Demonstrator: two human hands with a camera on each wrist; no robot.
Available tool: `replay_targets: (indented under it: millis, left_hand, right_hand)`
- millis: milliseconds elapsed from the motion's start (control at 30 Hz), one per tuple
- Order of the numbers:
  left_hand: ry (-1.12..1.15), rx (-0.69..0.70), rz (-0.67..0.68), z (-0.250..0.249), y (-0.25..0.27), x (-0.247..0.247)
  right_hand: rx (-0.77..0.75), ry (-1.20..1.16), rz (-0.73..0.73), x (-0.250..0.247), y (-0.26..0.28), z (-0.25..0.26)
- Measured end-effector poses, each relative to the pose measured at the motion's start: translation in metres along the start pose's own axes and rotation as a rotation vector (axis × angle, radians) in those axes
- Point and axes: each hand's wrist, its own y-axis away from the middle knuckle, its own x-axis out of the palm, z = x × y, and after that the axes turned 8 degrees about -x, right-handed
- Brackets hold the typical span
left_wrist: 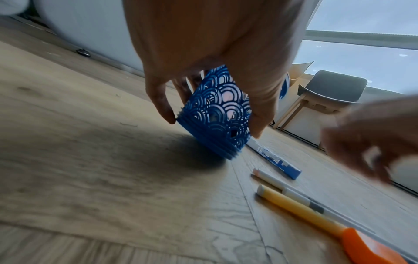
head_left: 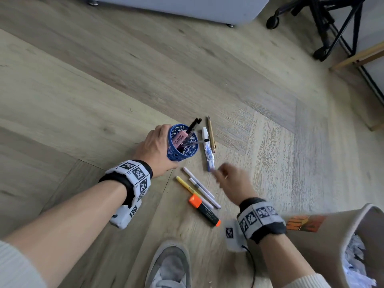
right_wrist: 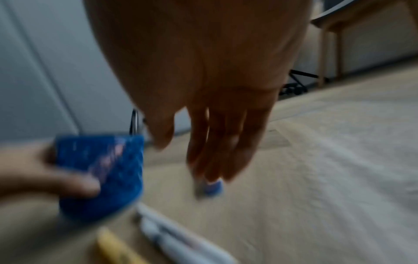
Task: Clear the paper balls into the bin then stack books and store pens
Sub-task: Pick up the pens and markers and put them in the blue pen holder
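Observation:
My left hand (head_left: 156,147) grips a blue lattice pen cup (head_left: 180,150), tilted on the wooden floor; thumb and fingers wrap its sides (left_wrist: 217,114). Inside it stand black pens (head_left: 193,125) and a pink eraser (head_left: 179,139). My right hand (head_left: 228,179) is blurred, its fingers hanging straight and holding nothing, right above the blue end of a blue-and-white pen (head_left: 207,150) (right_wrist: 212,187); whether they touch it I cannot tell. Loose on the floor lie a brown pen (head_left: 211,132), two white pens (head_left: 199,185), a yellow pen (head_left: 187,187) and an orange-and-black highlighter (head_left: 204,210).
A beige bin (head_left: 332,235) holding crumpled paper (head_left: 357,262) stands at the lower right beside my right forearm. My grey shoe (head_left: 168,267) is at the bottom. A grey cabinet (head_left: 187,7) and an office chair base (head_left: 311,17) stand at the back.

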Motion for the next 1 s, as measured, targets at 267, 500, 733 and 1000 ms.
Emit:
replay_targets:
  millis: [267, 500, 733, 1000]
  left_hand:
    - [0.005, 0.002, -0.02, -0.002, 0.002, 0.003]
    - [0.026, 0.011, -0.03, 0.001, 0.0, 0.005]
    - [0.043, 0.005, -0.031, 0.003, -0.002, 0.006]
    - [0.061, -0.001, -0.042, 0.002, 0.0, 0.007]
  right_hand:
    - [-0.038, 0.168, 0.273, 0.036, 0.045, -0.039]
    - [0.037, -0.384, 0.014, -0.013, 0.035, -0.021]
    - [-0.091, -0.297, -0.293, -0.005, 0.001, 0.006]
    - [-0.129, 0.119, -0.002, 0.044, -0.007, 0.019]
